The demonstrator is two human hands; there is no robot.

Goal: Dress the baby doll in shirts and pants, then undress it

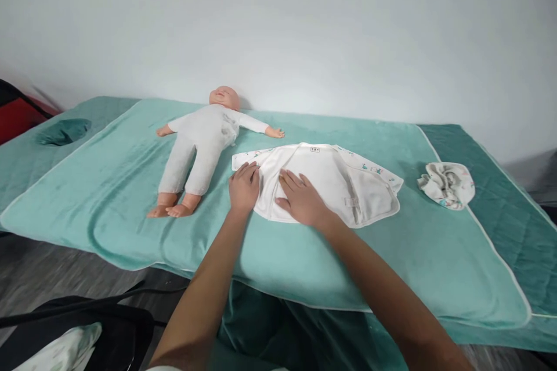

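Note:
A white baby garment (331,182) lies spread open on a teal blanket (130,208). My left hand (243,188) rests flat on the garment's left edge, fingers stretched out. My right hand (301,197) lies flat on the garment's lower middle, fingers apart. Both hands press on the cloth and grip nothing. A baby doll (202,145) in a pale grey suit lies on its back just left of the garment, arms out, head toward the wall.
A crumpled white patterned cloth (447,184) sits at the right on the blanket. A bunched teal cloth (63,131) lies far left. A white wall (304,40) stands behind the bed. A dark bag (100,324) sits on the floor at lower left.

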